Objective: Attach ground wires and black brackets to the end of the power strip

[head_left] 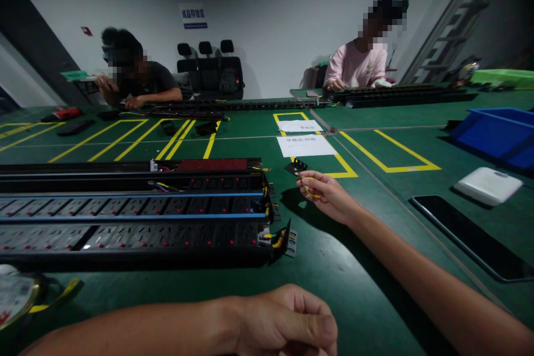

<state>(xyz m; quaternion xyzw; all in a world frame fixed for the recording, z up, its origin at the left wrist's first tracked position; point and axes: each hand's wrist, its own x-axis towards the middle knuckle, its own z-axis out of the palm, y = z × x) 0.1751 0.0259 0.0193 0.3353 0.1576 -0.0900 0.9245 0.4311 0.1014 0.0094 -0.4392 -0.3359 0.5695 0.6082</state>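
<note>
My right hand (pixel 327 194) is above the green table, right of the power strips, with its fingers pinched on a short yellow-green wire (pixel 310 189). A small black end plate with holes (pixel 295 166) shows just past the fingertips; whether they touch it I cannot tell. Low in front, my left hand (pixel 287 320) is closed with thumb against curled fingers, and what it may hold is hidden. Between the hands and to their left lie long black power strips (pixel 167 239) with red switches. A tilted end plate (pixel 287 239) stands at the nearest strip's right end, by coloured wires.
A phone (pixel 471 236), a white case (pixel 488 185) and a blue bin (pixel 496 136) are at right. Paper labels (pixel 306 146) and yellow tape outlines mark the table (pixel 375 206). A tape roll (pixel 19 297) sits lower left. Two people work across the table.
</note>
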